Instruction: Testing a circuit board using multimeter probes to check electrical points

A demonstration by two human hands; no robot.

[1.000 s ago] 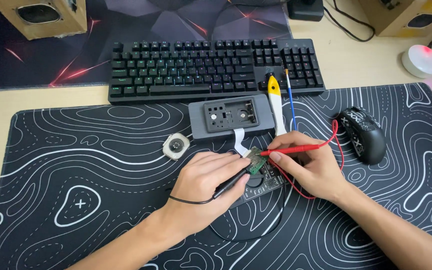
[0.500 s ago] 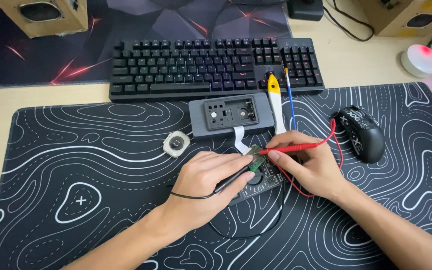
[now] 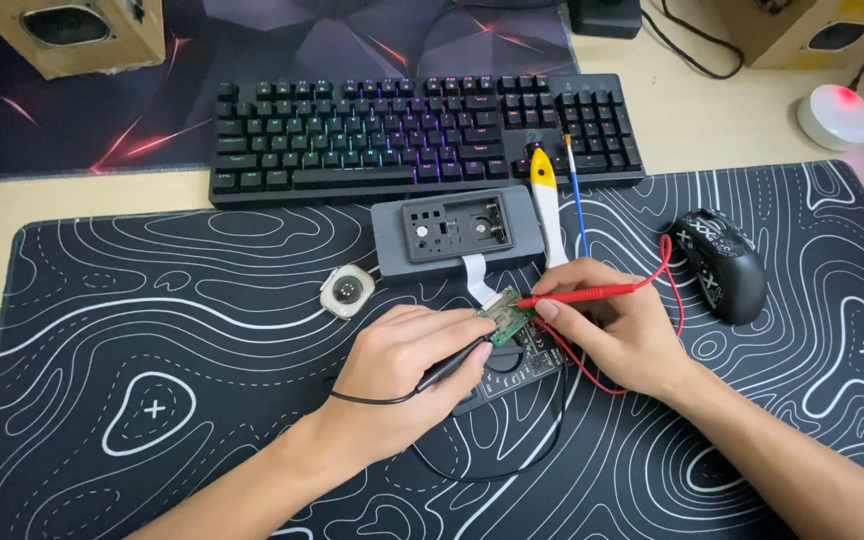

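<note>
My left hand [image 3: 397, 375] grips a black test probe [image 3: 452, 362] whose tip rests on a small green circuit board [image 3: 508, 318]. Across from it, my right hand [image 3: 617, 330] pinches a red test probe [image 3: 577, 295], its tip touching the same board from the right. A white ribbon cable [image 3: 474, 272] runs from the board to a grey device casing [image 3: 457, 232] just behind it. Under the board lies a black meter [image 3: 517, 365], partly hidden by both hands. Red and black leads loop around the hands.
A black keyboard [image 3: 422, 130] with lit keys lies at the back. A yellow-and-white tool [image 3: 547, 205] and a thin blue tool [image 3: 577, 200] rest beside the casing. A black mouse [image 3: 724, 262] sits right, a small round white part [image 3: 346, 292] left, on the patterned desk mat [image 3: 152, 340].
Both hands hold nearly the same pose; the probe tips stay on the green board with only slight shifts.
</note>
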